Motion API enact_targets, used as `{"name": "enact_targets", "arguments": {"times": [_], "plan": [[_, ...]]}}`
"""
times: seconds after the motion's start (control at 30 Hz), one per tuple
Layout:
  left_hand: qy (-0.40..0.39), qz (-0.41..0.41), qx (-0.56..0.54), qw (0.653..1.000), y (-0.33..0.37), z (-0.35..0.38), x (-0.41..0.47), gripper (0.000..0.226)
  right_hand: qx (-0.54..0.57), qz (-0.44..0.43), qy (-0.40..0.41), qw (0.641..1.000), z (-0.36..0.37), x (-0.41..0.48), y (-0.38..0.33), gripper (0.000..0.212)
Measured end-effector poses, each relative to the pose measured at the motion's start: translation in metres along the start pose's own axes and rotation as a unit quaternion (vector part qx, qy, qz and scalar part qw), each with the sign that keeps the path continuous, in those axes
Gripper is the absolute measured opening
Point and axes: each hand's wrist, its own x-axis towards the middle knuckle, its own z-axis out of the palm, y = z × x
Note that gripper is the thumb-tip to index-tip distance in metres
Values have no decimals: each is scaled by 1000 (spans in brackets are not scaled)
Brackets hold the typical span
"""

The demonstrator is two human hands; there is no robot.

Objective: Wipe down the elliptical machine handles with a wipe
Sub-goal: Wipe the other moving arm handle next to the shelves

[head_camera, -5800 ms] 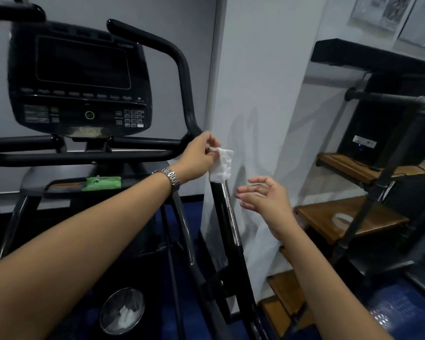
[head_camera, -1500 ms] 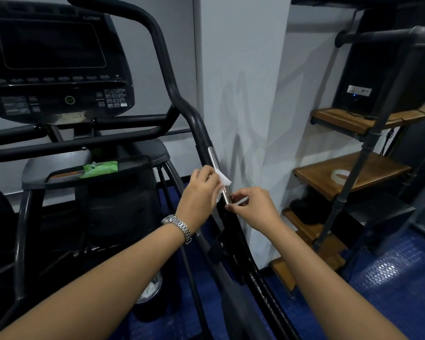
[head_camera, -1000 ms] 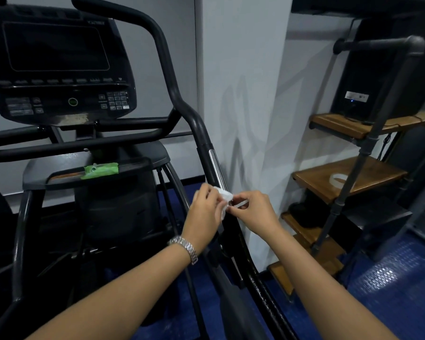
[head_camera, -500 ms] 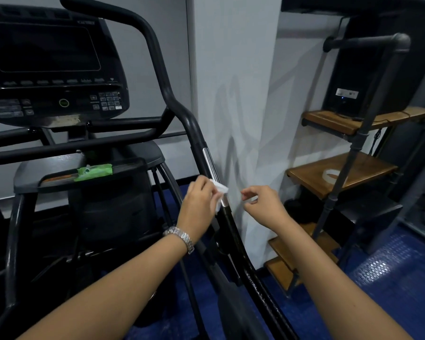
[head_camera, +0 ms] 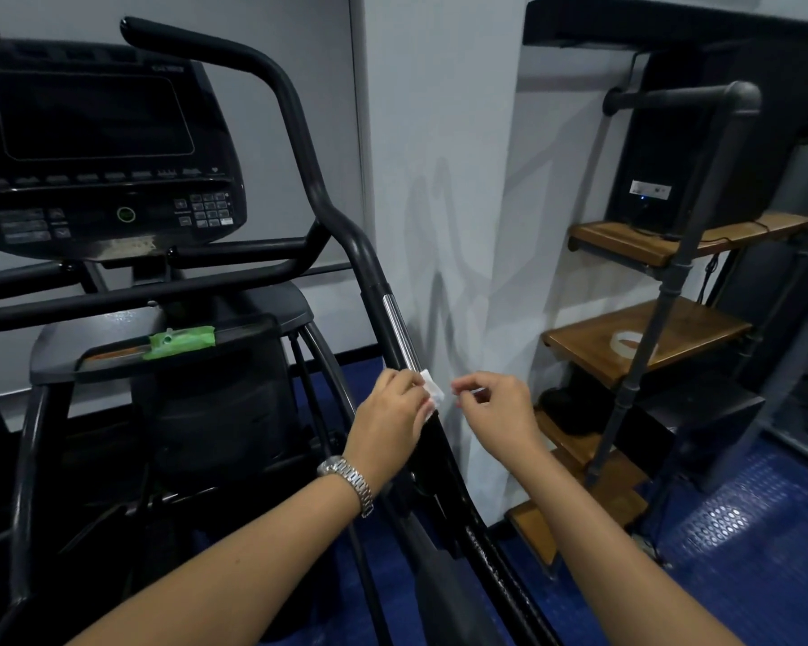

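The elliptical's black right handle (head_camera: 299, 146) curves down from the top left to a silver strip (head_camera: 398, 331) on the bar. My left hand (head_camera: 388, 414), with a metal watch on the wrist, presses a small folded white wipe (head_camera: 432, 393) against the bar just below that strip. A short gap to the right of the bar, my right hand (head_camera: 497, 405) hovers with its fingertips pinched on a small white scrap (head_camera: 478, 390). It touches neither the wipe nor the bar.
The console (head_camera: 99, 146) stands at the upper left, with a green wipe pack (head_camera: 183, 340) on the tray beneath it. A white pillar (head_camera: 439, 179) rises right behind the handle. Wooden pipe-frame shelves (head_camera: 644, 338) stand on the right, above the blue floor (head_camera: 742, 529).
My right hand has let go of the wipe's edge and drawn slightly right, away from the bar. My left hand still holds the wipe at about the same spot.
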Motion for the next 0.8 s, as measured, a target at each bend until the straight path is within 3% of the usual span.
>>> {"name": "enact_targets", "arguments": {"times": [0.07, 0.2, 0.27, 0.43, 0.6, 0.8], "plan": [[13, -13, -66, 998, -1, 1, -6, 12, 21, -35, 1, 999, 12, -8, -8, 18], [27, -123, -239, 963, -2, -8, -9, 23, 34, -99, 29, 994, 35, -19, -15, 16], [47, -143, -268, 952, -9, -15, -5, 25, 5, -117, 54, 992, 43, -21, -14, 14], [117, -131, -148, 973, -35, -39, 36, 22, -6, -99, 67, 993, 45, 2, -19, 9], [69, -120, -131, 982, -38, -36, 59, 30, 9, -125, 67, 990, 48, 19, -36, 22], [75, -99, -99, 987, -41, -17, 53, 35, -49, -92, 35, 994, 41, -15, 0, 10]]}}
